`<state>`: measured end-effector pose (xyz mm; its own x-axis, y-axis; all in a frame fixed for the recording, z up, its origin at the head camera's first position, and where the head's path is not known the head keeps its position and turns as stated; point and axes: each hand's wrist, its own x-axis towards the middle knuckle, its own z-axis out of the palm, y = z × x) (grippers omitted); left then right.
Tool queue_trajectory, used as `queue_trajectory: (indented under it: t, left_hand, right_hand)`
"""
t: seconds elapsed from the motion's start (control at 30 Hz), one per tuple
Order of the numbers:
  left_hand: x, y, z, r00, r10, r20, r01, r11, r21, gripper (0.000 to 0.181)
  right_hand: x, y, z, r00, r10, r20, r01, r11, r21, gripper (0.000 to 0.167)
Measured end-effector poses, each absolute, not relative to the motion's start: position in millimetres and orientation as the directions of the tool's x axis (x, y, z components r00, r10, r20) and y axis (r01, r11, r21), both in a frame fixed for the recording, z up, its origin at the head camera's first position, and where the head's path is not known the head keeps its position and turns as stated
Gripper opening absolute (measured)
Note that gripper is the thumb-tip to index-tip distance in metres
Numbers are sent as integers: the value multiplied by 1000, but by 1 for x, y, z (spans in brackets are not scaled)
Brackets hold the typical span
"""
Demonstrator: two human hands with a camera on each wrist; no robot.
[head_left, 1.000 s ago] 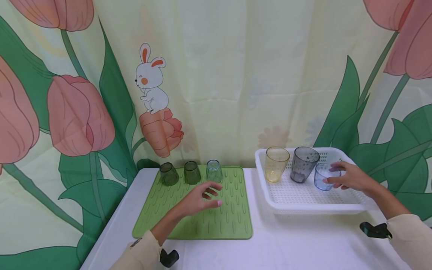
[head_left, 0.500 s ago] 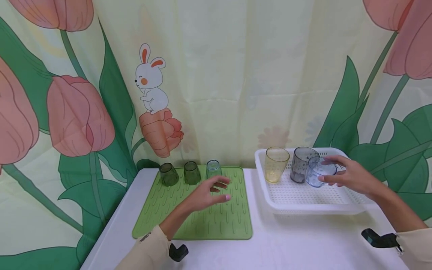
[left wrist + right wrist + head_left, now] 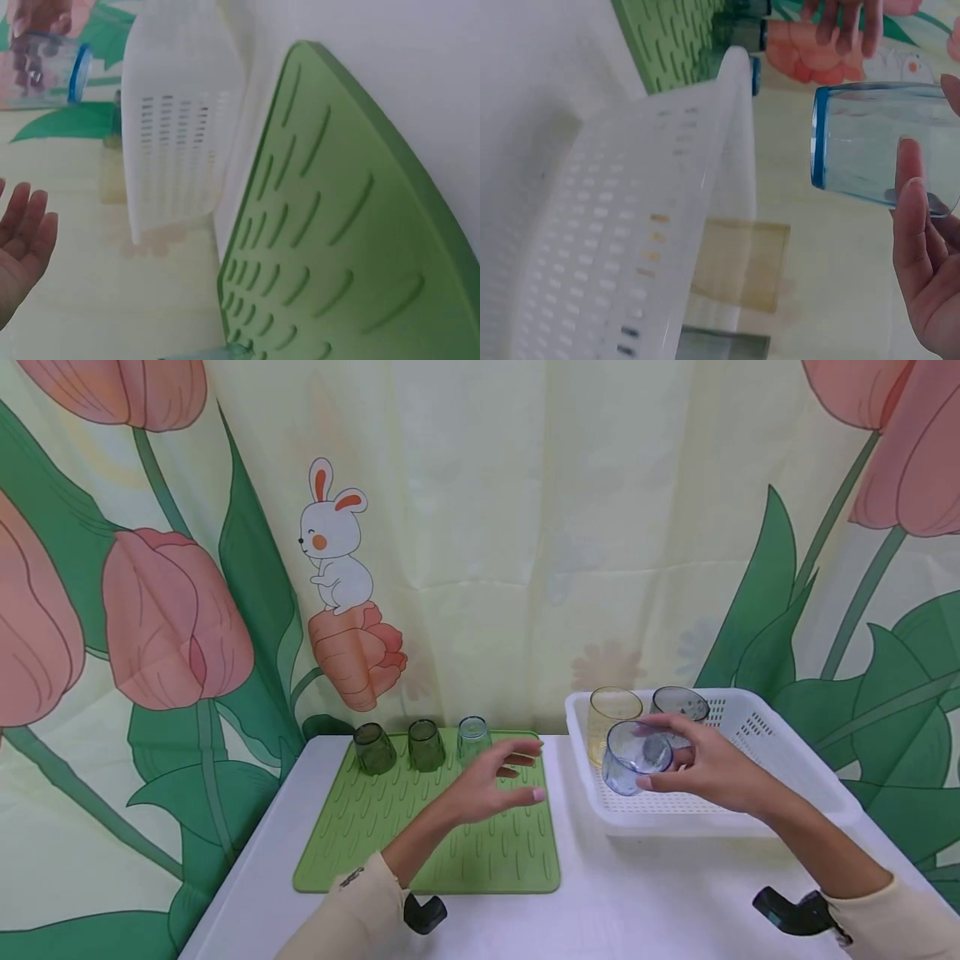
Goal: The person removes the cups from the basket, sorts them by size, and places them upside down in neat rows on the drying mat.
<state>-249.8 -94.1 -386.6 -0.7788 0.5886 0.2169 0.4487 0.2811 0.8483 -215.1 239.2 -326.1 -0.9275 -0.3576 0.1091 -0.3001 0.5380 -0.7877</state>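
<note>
A clear blue glass [image 3: 628, 762] is held in the air by my right hand [image 3: 708, 768], thumb on the near side and fingers on the far side, above the front left of the white basket. The right wrist view shows the same glass [image 3: 870, 146] with its darker blue rim. My left hand [image 3: 487, 783] hovers over the green mat [image 3: 450, 868], fingers bent loosely with nothing in them. Close behind it, a light blue glass [image 3: 472, 737] stands upside down on the mat, beside two dark green glasses [image 3: 426, 747], also upside down.
The white perforated basket [image 3: 795, 768] stands to the right of the mat. In it are a yellow glass [image 3: 609, 703] and a grey glass [image 3: 681, 700], both partly hidden by the right hand and its glass. A printed curtain [image 3: 480, 527] hangs behind the table.
My right hand has lifted the blue glass from the basket's right side and carried it left and toward me. My left hand has drifted right over the mat.
</note>
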Motion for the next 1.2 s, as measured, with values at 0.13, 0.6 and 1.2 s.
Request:
queue_trajectory:
  t: [0.13,0.6,1.2]
  left_hand:
    - [-244,-84,-382,-771,595,226,458,273,846,67]
    - [-230,-70,-380,-752,616,234,491,287,823,75]
    - [-228,-77,-379,-761,587,277,531,316,786,65]
  right_hand:
    - [-210,216,-330,-906,-410,101,-309,481,-820,79]
    - [-206,172,-348,-859,-511,46,-292,414,-862,78]
    - [-202,166,-369,-839,-538,79,-258,267,-929,86]
